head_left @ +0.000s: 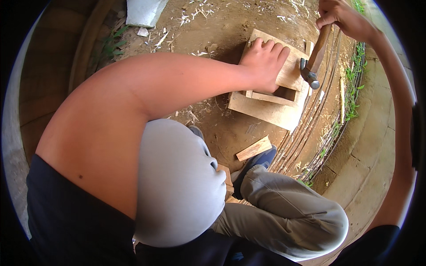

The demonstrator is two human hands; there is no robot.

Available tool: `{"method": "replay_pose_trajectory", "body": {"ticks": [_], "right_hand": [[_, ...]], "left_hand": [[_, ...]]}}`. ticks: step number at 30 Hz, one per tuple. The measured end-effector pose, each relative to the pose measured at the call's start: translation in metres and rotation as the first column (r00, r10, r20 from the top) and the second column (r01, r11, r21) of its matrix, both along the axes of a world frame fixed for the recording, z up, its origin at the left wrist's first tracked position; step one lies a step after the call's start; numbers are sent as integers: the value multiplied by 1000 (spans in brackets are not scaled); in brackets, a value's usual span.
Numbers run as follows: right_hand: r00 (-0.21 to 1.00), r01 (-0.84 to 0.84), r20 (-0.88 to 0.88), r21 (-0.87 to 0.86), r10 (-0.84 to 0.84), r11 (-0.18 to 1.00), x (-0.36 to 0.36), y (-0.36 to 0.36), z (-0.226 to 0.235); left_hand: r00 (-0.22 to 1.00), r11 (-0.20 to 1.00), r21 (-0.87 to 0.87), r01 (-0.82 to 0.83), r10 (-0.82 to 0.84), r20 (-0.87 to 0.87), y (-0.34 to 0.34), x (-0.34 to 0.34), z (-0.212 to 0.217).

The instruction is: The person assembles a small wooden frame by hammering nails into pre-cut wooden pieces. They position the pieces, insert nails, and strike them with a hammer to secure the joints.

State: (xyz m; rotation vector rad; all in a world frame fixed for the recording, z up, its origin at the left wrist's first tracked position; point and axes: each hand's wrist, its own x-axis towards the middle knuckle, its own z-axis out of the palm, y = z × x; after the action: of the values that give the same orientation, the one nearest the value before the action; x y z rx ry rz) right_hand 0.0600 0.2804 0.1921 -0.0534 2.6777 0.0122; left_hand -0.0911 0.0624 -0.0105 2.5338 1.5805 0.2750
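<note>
A small wooden box (295, 66) sits on a flat wooden board (266, 111) on the ground, with a dark opening on its near side. My left hand (265, 62) is closed over the box's top panel, knuckles up, its thumb side by the opening. Raised at the upper right, my right hand (341, 17) grips a hammer (317, 55) by its brown wooden handle. The hammer's metal head hangs down beside the right edge of the box in this view; whether it touches the wood I cannot tell.
A loose wood offcut (254, 148) lies by my shoe (266, 157). Long thin metal rods (295, 139) run along the right, beside weeds and a paved strip (368, 133). Wood shavings litter the dirt, and a pale slab (144, 12) lies at the far left.
</note>
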Motion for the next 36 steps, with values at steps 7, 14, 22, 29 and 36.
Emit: {"method": "replay_pose_trajectory", "body": {"ticks": [7, 14, 22, 29, 36], "right_hand": [[999, 40, -21, -13, -41, 999, -3, -9, 6], [999, 34, -24, -6, -34, 999, -6, -6, -2], [998, 44, 48, 8, -44, 999, -8, 2, -7], [990, 70, 114, 76, -79, 995, -10, -17, 7], [963, 222, -171, 67, -208, 973, 22, -42, -18]], "left_hand": [[1000, 1000, -9, -1, 1, -1, 0, 0, 2], [1000, 998, -57, -4, 2, -31, -1, -4, 3], [1000, 999, -37, 5, -6, -26, 0, -3, 4], [1000, 999, -32, 3, -3, -16, 0, -1, 4], [1000, 1000, -24, -10, 10, -18, -1, -5, 2]]}}
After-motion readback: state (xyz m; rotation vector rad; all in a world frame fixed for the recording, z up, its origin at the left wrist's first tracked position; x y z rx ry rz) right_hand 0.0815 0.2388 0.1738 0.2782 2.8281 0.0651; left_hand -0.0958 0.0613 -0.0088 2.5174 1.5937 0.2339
